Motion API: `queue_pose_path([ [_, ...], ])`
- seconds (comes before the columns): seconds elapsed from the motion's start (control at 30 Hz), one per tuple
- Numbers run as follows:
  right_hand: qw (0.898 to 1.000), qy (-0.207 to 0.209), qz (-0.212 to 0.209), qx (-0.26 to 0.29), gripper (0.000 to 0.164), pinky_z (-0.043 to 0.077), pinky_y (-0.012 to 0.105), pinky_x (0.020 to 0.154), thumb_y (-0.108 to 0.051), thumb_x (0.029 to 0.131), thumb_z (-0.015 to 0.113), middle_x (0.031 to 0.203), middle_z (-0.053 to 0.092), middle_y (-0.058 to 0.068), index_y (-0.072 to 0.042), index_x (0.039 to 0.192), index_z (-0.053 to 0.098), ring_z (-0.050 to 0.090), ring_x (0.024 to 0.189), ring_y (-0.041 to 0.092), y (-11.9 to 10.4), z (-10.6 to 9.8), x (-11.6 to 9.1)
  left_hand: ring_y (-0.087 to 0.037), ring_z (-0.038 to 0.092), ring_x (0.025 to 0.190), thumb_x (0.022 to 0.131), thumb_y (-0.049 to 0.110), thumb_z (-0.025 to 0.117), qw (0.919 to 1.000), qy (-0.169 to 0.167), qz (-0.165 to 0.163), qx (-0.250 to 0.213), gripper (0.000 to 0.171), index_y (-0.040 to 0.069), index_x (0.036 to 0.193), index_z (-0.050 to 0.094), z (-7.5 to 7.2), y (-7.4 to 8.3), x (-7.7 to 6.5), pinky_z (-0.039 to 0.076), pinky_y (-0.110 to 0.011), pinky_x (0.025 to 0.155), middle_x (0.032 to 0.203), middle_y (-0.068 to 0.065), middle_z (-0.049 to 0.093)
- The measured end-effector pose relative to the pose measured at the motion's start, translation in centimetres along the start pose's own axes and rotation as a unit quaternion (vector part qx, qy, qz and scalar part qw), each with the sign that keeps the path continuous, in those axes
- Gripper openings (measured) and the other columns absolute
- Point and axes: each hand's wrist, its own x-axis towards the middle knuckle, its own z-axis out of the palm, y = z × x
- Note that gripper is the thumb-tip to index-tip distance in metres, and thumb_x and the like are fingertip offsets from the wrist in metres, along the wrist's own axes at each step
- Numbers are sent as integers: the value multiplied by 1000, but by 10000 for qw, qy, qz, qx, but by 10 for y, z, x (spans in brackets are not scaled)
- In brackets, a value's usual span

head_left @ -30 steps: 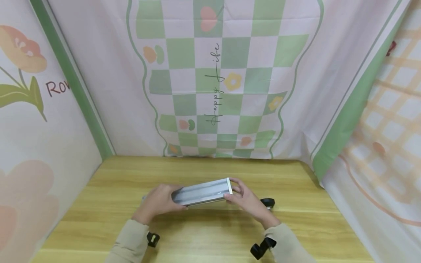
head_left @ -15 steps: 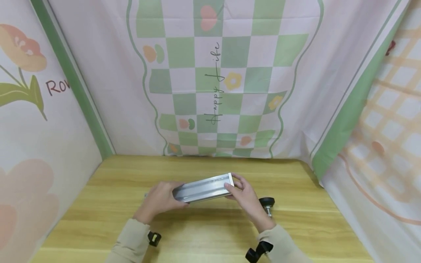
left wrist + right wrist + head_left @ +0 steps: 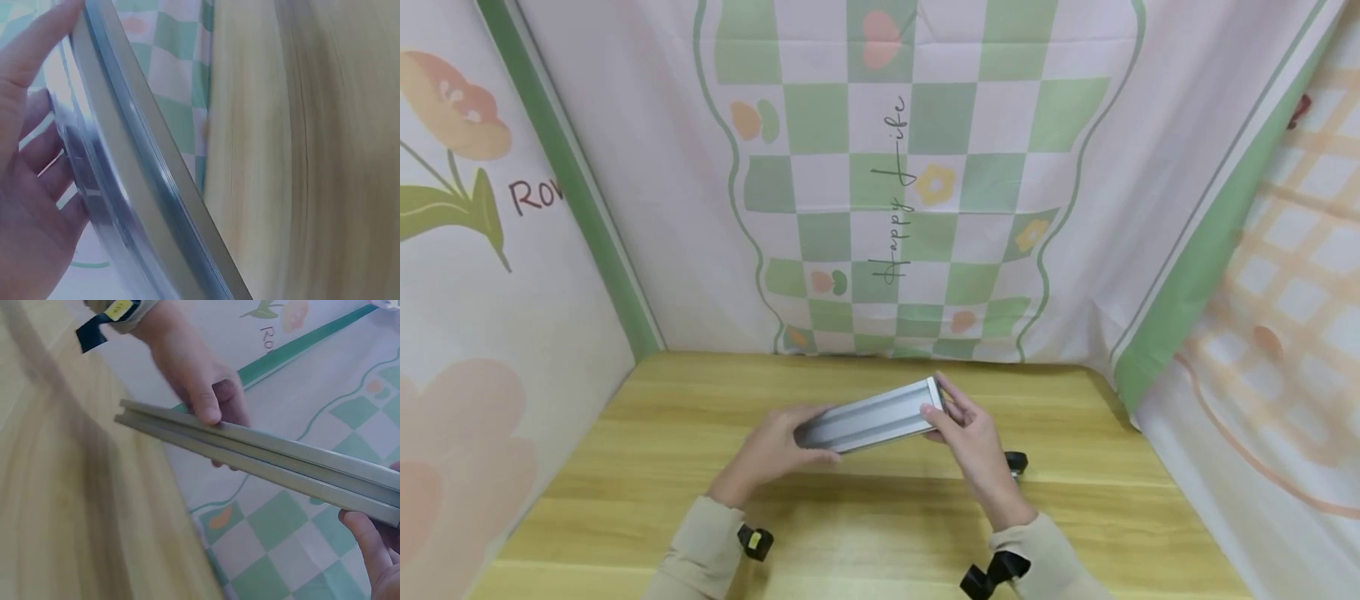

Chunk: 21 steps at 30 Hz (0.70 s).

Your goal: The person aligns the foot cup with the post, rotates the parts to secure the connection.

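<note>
A silver aluminium extrusion (image 3: 868, 417) with lengthwise grooves is held between both hands, raised above the table and tilted with its right end higher. My left hand (image 3: 775, 442) grips its left end, covering that end in the head view. At the other end, my right hand (image 3: 966, 433) holds the bar with the thumb on its upper face and fingers behind. The grooved side of the extrusion (image 3: 275, 462) shows in the right wrist view, between the left hand (image 3: 200, 381) and the right fingers (image 3: 369, 544).
A black round foot with a metal part (image 3: 1016, 463) stands on the wooden table (image 3: 865, 533), partly hidden behind the right wrist. A checked curtain (image 3: 895, 208) hangs at the table's back edge. Black wrist-worn devices (image 3: 996, 575) sit below the sleeves.
Both hands keep hold of the extrusion. Its right end has risen and moved slightly away and to the right, so it tilts more. The right thumb lies further onto its face.
</note>
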Motion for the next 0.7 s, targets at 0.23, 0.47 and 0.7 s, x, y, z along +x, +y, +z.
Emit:
queue_pose_path([
  [0.23, 9992, -276, -289, 22, 60, 60, 34, 83, -14, 95, 72, 131, 63, 19, -15, 150, 48, 69, 104, 23, -13, 1, -1, -23, 59, 119, 97, 41, 66, 9942, -350, -164, -1005, 50, 22, 142, 58, 3, -1, 0, 48, -50, 103, 138, -2, 60],
  [0.47, 9986, -394, -362, -57, 60, 59, 35, 85, -19, 94, 73, 135, 62, 13, -22, 149, 49, 65, 108, 25, -21, 0, -2, -28, 56, 125, 102, 39, 59, 9901, -487, -345, -1274, 46, 21, 144, 56, 1, 4, 1, 46, -52, 104, 141, -5, 57],
  [0.7, 9971, -403, -604, -241, 58, 58, 28, 83, -20, 93, 75, 142, 57, 6, -22, 147, 53, 63, 102, 21, -38, -1, -4, -28, 54, 128, 106, 31, 54, 9843, -930, -232, -1482, 46, 15, 148, 51, 2, 9, 5, 48, -45, 104, 145, -10, 53],
])
